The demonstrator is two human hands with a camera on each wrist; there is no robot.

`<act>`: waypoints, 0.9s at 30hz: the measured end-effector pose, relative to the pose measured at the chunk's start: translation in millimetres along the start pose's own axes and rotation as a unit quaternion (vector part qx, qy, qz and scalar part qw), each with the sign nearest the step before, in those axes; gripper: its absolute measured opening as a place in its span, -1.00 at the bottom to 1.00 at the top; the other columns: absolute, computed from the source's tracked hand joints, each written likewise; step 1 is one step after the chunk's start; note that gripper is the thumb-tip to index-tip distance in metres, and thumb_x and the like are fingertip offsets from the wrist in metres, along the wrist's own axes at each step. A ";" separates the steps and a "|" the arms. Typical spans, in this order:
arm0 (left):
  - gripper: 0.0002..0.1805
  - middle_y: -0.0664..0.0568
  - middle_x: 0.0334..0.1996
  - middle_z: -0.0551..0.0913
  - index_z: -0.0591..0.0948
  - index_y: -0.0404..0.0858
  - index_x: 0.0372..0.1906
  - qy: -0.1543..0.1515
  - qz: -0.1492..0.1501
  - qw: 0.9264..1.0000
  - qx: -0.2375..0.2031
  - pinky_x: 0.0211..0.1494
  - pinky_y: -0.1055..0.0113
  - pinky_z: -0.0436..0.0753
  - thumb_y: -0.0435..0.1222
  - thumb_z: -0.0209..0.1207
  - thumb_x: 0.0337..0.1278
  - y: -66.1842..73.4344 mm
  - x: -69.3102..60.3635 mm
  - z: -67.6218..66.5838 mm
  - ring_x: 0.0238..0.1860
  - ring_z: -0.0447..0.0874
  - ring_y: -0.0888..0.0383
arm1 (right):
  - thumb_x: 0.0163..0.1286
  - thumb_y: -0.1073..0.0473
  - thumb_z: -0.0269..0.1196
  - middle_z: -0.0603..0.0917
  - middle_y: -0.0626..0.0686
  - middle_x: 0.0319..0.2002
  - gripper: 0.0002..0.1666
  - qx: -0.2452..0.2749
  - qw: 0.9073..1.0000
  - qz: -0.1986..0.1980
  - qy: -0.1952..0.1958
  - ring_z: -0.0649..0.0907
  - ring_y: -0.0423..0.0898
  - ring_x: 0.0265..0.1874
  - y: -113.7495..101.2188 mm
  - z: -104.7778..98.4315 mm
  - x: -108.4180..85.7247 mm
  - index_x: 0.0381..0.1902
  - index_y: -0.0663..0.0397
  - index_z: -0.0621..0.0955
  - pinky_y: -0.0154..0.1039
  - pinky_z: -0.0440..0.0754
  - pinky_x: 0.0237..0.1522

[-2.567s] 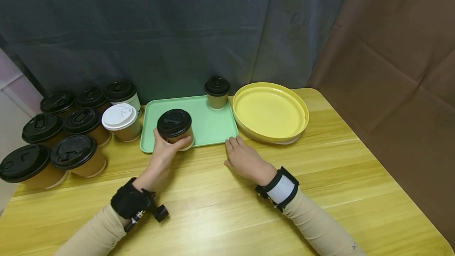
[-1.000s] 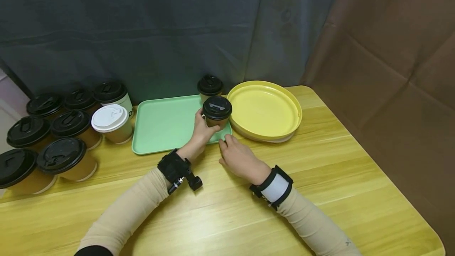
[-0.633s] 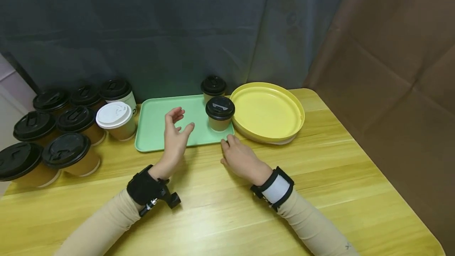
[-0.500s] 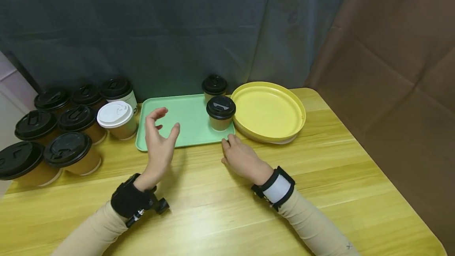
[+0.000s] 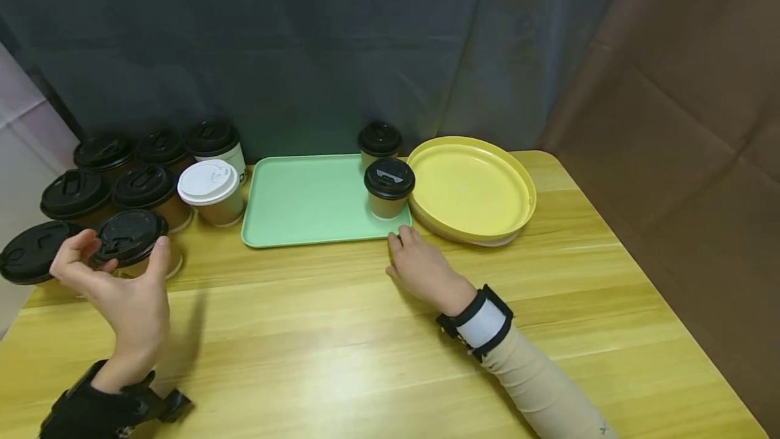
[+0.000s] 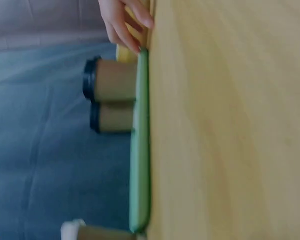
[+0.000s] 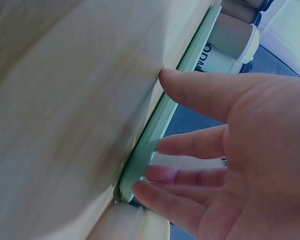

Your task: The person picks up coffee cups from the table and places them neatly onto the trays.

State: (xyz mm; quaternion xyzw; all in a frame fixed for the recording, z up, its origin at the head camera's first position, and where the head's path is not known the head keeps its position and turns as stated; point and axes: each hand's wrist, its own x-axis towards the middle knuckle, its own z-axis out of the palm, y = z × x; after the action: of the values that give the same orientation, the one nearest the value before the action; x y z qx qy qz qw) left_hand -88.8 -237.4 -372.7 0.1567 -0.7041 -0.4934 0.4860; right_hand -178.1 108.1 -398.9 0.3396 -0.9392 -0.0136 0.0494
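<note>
My left hand (image 5: 122, 297) is at the left, thumb and fingers spread in a curve with nothing held. It partly covers a brown paper cup with a black lid (image 5: 131, 232); contact cannot be made out. My right hand (image 5: 426, 269) rests its fingertips against the front right corner of the green tray (image 5: 305, 202); in the right wrist view its fingers (image 7: 190, 142) extend loosely to the tray rim. Upright on the tray's right end stand a black-lidded paper cup (image 5: 388, 188) and, behind it, a similar cup (image 5: 379, 141).
Several black-lidded cups (image 5: 76, 195) cluster at the table's left, with a white-lidded cup (image 5: 211, 188) beside the tray. A round yellow tray (image 5: 469, 188) lies to the right. Grey cloth (image 5: 305, 53) hangs behind the wooden table (image 5: 317, 330).
My left hand carried a black-lidded cup rightward across the tray, set it down in front of the other cup, let go and moved left to the cup cluster. My right hand stayed at the tray corner.
</note>
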 end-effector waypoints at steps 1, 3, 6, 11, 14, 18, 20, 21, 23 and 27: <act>-0.27 0.12 0.15 0.12 0.18 -0.26 0.23 0.004 -0.004 1.000 0.011 0.03 0.45 0.10 -0.32 0.34 0.01 -3.0 1.2 -3.3 0.13 0.04 0.26 | 0.30 0.02 0.31 0.40 0.24 -0.13 -0.31 0.001 1.000 0.000 0.000 0.47 0.10 -0.07 0.6 -0.5 -0.3 0.18 0.43 0.42 -0.23 0.60 -0.46; -0.19 0.12 0.21 0.07 0.13 -0.24 0.29 0.004 -0.014 0.999 0.030 0.08 0.40 0.07 -0.29 0.36 0.00 -8.3 2.1 -7.1 0.16 -0.01 0.27 | 0.30 0.02 0.31 0.39 0.25 -0.13 -0.31 0.003 1.000 0.004 -0.001 0.46 0.11 -0.05 2.0 -1.7 -0.8 0.19 0.44 0.42 -0.22 0.61 -0.45; -0.07 0.12 0.25 0.03 0.07 -0.20 0.35 0.004 -0.054 0.998 0.036 0.13 0.37 0.06 -0.30 0.40 -0.06 -16.2 2.1 -7.7 0.18 -0.05 0.28 | 0.31 0.03 0.31 0.39 0.24 -0.11 -0.30 0.001 1.000 0.010 -0.003 0.45 0.12 -0.01 4.1 -4.4 -1.7 0.21 0.43 0.41 -0.21 0.61 -0.43; 0.06 0.10 0.28 0.02 -0.01 -0.16 0.42 0.017 -0.122 0.992 0.030 0.17 0.50 0.06 -0.35 0.43 -0.13 -27.2 2.2 -4.5 0.17 -0.04 0.28 | 0.33 0.03 0.29 0.39 0.24 -0.10 -0.30 0.004 1.000 0.010 -0.009 0.45 0.12 0.00 6.3 -5.4 -1.3 0.22 0.43 0.40 -0.21 0.61 -0.44; 0.09 0.12 0.30 0.00 -0.04 -0.12 0.44 0.026 -0.152 0.988 0.018 0.18 0.52 0.06 -0.39 0.43 -0.13 -30.9 2.8 -4.0 0.18 -0.05 0.28 | 0.33 0.02 0.29 0.39 0.23 -0.10 -0.30 0.007 1.000 0.009 -0.012 0.45 0.11 -0.01 6.0 -5.0 -1.3 0.22 0.43 0.40 -0.20 0.61 -0.46; 0.10 0.15 0.31 -0.01 -0.05 -0.03 0.45 0.013 -0.209 0.978 0.013 0.20 0.55 0.07 -0.40 0.42 -0.12 -33.9 4.8 -4.0 0.19 -0.07 0.31 | 0.32 0.01 0.29 0.39 0.23 -0.11 -0.29 0.009 1.000 0.009 -0.010 0.45 0.11 -0.01 5.2 -2.9 -1.4 0.22 0.44 0.40 -0.20 0.60 -0.47; 0.11 0.14 0.31 -0.02 -0.06 -0.01 0.45 0.003 -0.230 0.973 0.020 0.22 0.57 0.07 -0.39 0.42 -0.13 -35.3 5.7 -4.1 0.20 -0.07 0.32 | 0.31 0.01 0.30 0.39 0.24 -0.11 -0.29 0.009 1.000 0.006 -0.006 0.46 0.12 -0.02 4.3 -2.1 -0.9 0.21 0.44 0.40 -0.20 0.61 -0.46; 0.11 0.13 0.31 -0.02 -0.06 0.00 0.45 -0.001 -0.239 0.971 0.022 0.22 0.57 0.07 -0.40 0.42 -0.13 -35.8 6.0 -4.1 0.20 -0.07 0.33 | 0.31 0.01 0.30 0.39 0.24 -0.11 -0.29 0.008 1.000 0.004 -0.003 0.46 0.12 -0.02 3.8 -1.8 -0.7 0.21 0.44 0.41 -0.20 0.61 -0.46; 0.12 0.11 0.32 -0.03 -0.06 0.00 0.45 -0.004 -0.255 0.967 0.023 0.22 0.58 0.08 -0.41 0.42 -0.14 -37.0 6.2 -4.3 0.20 -0.07 0.33 | 0.30 0.01 0.31 0.40 0.24 -0.11 -0.29 0.007 1.000 0.000 0.001 0.46 0.12 -0.03 2.6 -1.5 -0.5 0.20 0.45 0.41 -0.19 0.61 -0.45; 0.14 0.10 0.36 -0.07 -0.11 -0.01 0.46 -0.011 -0.296 0.955 0.000 0.26 0.59 -0.01 -0.46 0.40 -0.13 -39.8 7.0 -5.1 0.27 -0.10 0.33 | 0.30 0.03 0.32 0.40 0.25 -0.11 -0.29 0.008 1.000 -0.006 0.003 0.47 0.12 -0.04 -0.4 -1.6 -0.2 0.20 0.45 0.42 -0.19 0.61 -0.46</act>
State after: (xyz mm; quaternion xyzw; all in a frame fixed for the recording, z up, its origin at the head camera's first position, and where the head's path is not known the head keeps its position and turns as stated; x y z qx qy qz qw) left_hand -98.2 -263.6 -402.4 0.3520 -0.6317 -0.6169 0.3105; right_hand -177.6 107.9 -397.4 0.3461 -0.9369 -0.0051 0.0493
